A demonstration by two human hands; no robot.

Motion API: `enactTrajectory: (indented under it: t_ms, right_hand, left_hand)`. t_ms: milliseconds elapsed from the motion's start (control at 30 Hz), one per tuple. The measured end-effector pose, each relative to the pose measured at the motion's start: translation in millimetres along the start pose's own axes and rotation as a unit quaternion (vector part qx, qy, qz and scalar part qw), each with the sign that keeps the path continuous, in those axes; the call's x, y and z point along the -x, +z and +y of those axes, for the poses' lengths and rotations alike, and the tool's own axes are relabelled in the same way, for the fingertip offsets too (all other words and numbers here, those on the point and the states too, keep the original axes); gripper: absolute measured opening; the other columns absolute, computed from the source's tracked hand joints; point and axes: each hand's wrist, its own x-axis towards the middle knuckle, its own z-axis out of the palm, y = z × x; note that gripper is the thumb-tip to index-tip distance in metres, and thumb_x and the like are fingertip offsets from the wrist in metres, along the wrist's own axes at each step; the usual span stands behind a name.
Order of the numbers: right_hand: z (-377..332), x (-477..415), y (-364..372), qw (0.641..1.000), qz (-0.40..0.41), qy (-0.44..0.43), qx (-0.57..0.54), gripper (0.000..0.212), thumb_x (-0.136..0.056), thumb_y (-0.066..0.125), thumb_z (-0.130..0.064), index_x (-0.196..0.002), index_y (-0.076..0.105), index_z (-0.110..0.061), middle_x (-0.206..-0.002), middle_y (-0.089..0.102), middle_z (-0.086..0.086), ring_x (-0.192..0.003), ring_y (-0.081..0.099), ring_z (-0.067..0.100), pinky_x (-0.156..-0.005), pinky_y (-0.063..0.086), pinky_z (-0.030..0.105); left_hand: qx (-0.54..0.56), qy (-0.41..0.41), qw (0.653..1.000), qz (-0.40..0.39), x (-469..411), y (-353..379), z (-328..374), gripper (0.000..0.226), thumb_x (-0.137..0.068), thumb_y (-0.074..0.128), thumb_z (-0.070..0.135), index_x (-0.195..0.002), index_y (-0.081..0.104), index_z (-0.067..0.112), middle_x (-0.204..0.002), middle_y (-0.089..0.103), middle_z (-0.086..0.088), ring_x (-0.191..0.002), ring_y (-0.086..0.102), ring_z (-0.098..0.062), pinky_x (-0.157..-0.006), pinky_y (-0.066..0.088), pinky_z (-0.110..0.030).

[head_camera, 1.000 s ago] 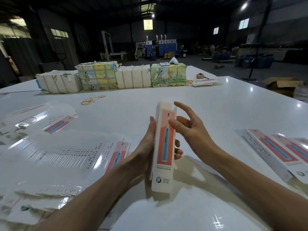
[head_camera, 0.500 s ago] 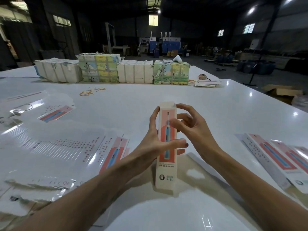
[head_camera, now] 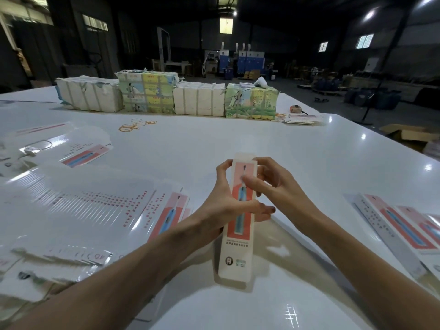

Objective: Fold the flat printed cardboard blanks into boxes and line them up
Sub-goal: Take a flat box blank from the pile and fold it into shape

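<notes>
Dim warehouse space fills the background, with dark walls, a few bright windows and blue machines far off. Across the foreground spreads a large white table [head_camera: 214,139], glossy enough to mirror the ceiling lights. Along its far edge stands a row of strapped bundles [head_camera: 198,101], two plain white and two printed in green and yellow, set side by side.

On the left of the table lies a wide fan of flat blanks [head_camera: 95,206], shiny white card with rows of small red marks and a pink and red panel at one end. At the right edge lie several printed cartons [head_camera: 400,229] with the same red and blue design, overlapping one another.

Both forearms reach in from the bottom toward the middle. The left hand [head_camera: 228,206] grips the box [head_camera: 238,248] at mid-height, thumb laid across the front face, index finger raised along the left edge, the other fingers behind. The right hand [head_camera: 276,186] has its fingers curled at the upper right edge, thumb pressed on the front; it is blurred.

That box is long, narrow and upright, leaning slightly, cream card with a red panel and a blue toothbrush picture. Its top flap stands open above the fingers. Whether its lower end touches the table cannot be told.

Loose yellow rubber bands [head_camera: 133,126] lie near the bundles.
</notes>
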Motion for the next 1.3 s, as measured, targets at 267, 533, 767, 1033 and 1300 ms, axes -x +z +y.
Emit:
enactTrajectory:
  t_ms: [267, 533, 767, 1033, 1300]
  right_hand:
    - [3, -3, -11, 0.991, 0.085, 0.042, -0.097, 0.027, -0.11, 0.052, -0.029, -0.134, 0.061, -0.022, -0.099, 0.076, 0.008, -0.097, 0.072, 0.038, -0.076, 0.064, 0.041]
    - [2, -4, -15, 0.993, 0.089, -0.075, 0.01, 0.024, -0.108, 0.05, -0.003, -0.118, 0.069, -0.014, -0.112, 0.075, -0.012, -0.108, 0.074, 0.02, -0.077, 0.063, 0.029]
    - [-3, -6, -22, 0.985, 0.034, 0.03, -0.166, 0.028, -0.108, 0.055, -0.025, -0.111, 0.078, -0.008, -0.12, 0.076, 0.011, -0.115, 0.072, 0.034, -0.088, 0.062, 0.04]
    - [-11, -6, -28, 0.959, 0.054, 0.137, -0.243, 0.033, -0.081, 0.081, -0.027, -0.105, 0.081, -0.005, -0.107, 0.078, 0.017, -0.101, 0.077, 0.03, -0.07, 0.062, 0.032]
    - [-9, -7, -28, 0.96, 0.081, 0.139, -0.227, 0.011, -0.092, 0.076, -0.014, -0.096, 0.084, -0.009, -0.1, 0.079, 0.016, -0.09, 0.078, 0.024, -0.07, 0.062, 0.031]
  left_hand:
    - [-0.054, -0.003, 0.997, -0.059, 4, 1, 5, 0.102, -0.069, 0.092, 0.038, -0.133, 0.019, 0.068, -0.125, 0.054, 0.018, -0.111, 0.068, -0.002, -0.075, 0.061, -0.021]
    - [-0.059, -0.013, 0.995, -0.085, 3, 1, 4, 0.102, -0.069, 0.089, 0.038, -0.143, 0.021, 0.057, -0.121, 0.065, 0.017, -0.111, 0.073, -0.02, -0.085, 0.065, -0.036]
    - [-0.073, -0.01, 0.995, -0.071, 4, 0, 2, 0.103, -0.074, 0.087, 0.029, -0.145, 0.018, 0.052, -0.121, 0.064, 0.011, -0.107, 0.073, -0.013, -0.079, 0.065, -0.029]
    - [-0.096, 0.006, 0.992, -0.081, 7, 1, 3, 0.103, -0.077, 0.09, 0.025, -0.137, 0.016, 0.064, -0.129, 0.058, 0.004, -0.102, 0.075, -0.016, -0.069, 0.064, -0.027]
    - [-0.13, 0.033, 0.989, -0.067, 12, 4, 5, 0.107, -0.072, 0.089, 0.032, -0.138, 0.01, 0.064, -0.124, 0.058, 0.006, -0.103, 0.066, 0.009, -0.064, 0.058, -0.016]
